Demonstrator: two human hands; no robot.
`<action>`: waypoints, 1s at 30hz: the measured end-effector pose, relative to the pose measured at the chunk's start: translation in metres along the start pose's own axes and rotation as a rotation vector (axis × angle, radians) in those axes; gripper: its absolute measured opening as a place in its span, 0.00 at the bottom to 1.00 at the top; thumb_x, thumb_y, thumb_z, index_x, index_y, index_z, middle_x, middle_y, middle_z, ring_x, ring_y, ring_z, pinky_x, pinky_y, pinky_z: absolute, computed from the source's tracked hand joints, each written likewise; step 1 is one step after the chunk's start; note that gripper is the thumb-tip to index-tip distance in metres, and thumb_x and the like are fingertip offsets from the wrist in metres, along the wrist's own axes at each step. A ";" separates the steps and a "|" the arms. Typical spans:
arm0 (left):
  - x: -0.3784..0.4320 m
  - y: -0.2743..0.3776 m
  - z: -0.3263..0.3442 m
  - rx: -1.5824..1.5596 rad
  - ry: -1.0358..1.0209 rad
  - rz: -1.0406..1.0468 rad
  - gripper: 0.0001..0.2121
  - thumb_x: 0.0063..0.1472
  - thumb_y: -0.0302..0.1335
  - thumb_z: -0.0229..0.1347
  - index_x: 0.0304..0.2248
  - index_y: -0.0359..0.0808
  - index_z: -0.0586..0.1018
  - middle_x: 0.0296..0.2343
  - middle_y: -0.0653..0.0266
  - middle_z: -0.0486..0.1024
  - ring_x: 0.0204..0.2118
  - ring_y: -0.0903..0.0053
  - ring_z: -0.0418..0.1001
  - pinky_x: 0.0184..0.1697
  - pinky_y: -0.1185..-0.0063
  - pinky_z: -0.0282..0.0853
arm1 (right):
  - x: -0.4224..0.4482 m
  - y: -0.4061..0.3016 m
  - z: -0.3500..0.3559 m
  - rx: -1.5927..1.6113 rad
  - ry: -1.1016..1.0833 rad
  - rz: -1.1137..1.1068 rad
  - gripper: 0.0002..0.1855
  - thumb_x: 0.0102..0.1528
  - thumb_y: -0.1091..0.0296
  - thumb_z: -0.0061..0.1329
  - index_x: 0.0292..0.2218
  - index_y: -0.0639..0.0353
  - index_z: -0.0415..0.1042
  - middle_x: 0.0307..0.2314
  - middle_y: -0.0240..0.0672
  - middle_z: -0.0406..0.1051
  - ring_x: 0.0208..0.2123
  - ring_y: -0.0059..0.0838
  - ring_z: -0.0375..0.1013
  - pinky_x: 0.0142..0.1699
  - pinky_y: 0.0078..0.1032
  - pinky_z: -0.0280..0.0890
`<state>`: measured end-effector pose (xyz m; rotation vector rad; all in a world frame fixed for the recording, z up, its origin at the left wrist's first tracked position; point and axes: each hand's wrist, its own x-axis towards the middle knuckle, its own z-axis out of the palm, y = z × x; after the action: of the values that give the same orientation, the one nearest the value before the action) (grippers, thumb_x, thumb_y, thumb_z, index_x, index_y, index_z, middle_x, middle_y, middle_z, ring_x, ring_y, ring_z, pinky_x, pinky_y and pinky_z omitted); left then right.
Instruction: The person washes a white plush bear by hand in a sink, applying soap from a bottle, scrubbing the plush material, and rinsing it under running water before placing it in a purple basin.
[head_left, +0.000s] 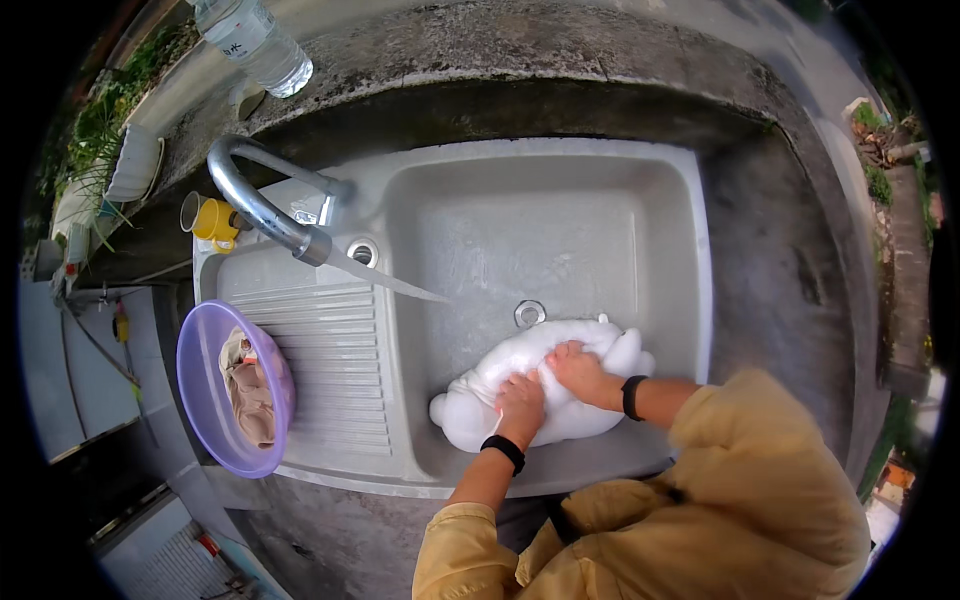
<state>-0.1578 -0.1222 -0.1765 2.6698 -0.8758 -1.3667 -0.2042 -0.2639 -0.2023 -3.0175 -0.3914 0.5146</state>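
A white plush toy (480, 382) lies on its side along the near wall of the grey sink basin (600, 217). My left hand (520, 409) grips the middle of its body with curled fingers. Just to the right, my right hand (583, 373) clutches the plush as well, its fingertips sunk into the wet-looking fabric. Each wrist wears a black band. A chrome faucet (266, 214) arches in from the left, and a stream of water (382, 279) falls from it into the basin. Beyond the toy sits a round metal drain (530, 313).
A purple plastic basin (196, 397) holding beige cloth (251, 401) rests on the ribbed drainboard (330, 360). Yellow cups (214, 223) stand at the sink's back left corner. A concrete ledge (510, 52) runs behind, with a water bottle (259, 49) and a white planter (135, 165).
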 end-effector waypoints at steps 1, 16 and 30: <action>0.007 0.001 0.001 0.080 0.026 -0.062 0.23 0.44 0.29 0.59 0.39 0.36 0.63 0.36 0.53 0.66 0.37 0.60 0.68 0.31 0.69 0.71 | 0.011 -0.001 0.005 -0.034 0.002 0.044 0.18 0.41 0.70 0.51 0.36 0.62 0.65 0.29 0.42 0.64 0.34 0.40 0.67 0.25 0.27 0.69; 0.004 -0.002 0.005 0.060 0.080 -0.067 0.15 0.49 0.28 0.55 0.36 0.40 0.65 0.35 0.58 0.66 0.39 0.64 0.68 0.28 0.63 0.71 | 0.085 0.057 -0.028 0.429 -0.313 0.054 0.23 0.48 0.74 0.40 0.48 0.54 0.62 0.38 0.41 0.67 0.40 0.41 0.66 0.40 0.37 0.63; -0.008 0.005 -0.006 -0.006 0.000 -0.064 0.22 0.44 0.30 0.60 0.38 0.39 0.64 0.37 0.57 0.65 0.40 0.65 0.67 0.37 0.72 0.70 | 0.088 0.033 0.000 0.115 -0.402 0.109 0.21 0.51 0.67 0.39 0.49 0.51 0.61 0.41 0.38 0.65 0.43 0.38 0.63 0.42 0.36 0.60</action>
<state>-0.1592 -0.1233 -0.1653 2.7159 -0.7910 -1.3798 -0.1160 -0.2734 -0.2340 -2.8247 -0.2050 1.1167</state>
